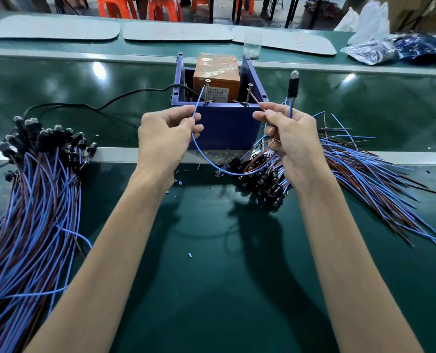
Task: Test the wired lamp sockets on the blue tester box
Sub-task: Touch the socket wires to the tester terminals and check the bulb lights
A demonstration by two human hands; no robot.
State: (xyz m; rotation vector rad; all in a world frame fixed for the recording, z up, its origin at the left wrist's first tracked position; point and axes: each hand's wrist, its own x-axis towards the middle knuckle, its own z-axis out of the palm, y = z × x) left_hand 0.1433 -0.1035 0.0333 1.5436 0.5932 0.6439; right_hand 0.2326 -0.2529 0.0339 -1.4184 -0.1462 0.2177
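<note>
left pile: a heap of wired sockets lies at the far left of the bench, with bulbs at the far end and blue and brown leads trailing near. that these are the tested ones is only a guess.
black cable: the cable runs from the left across the bench to the box's left side.
left hand: the left hand pinches the blue wire between thumb and forefinger, a little short of its end. the other fingers are curled below.
blue wire: it rises from that pinch to the left screw, its tip at or touching the shank. below the hand it sags in a loop towards the right hand.
blue tester box: the box stands mid bench just beyond both hands. it is open-topped, with an orange block inside and two screws upright at its near rim.
brown wire: the bared tip of the brown wire points at the right screw and is close to it. contact cannot be told.
right hand: the right hand pinches the brown wire between thumb and forefinger. the socket's leads pass through its curled fingers.
held socket: the socket stands upright above the right hand, right of the box, bulb on top. no glow shows.
right pile: more wired sockets lie under and right of that hand, leads fanned rightward.
step in hand: probing one socket, one lead to each screw.
next move: both bare tips need firm contact at once, with eyes on the bulb. after that, sort the piece and pick another, likely from the right.
</note>
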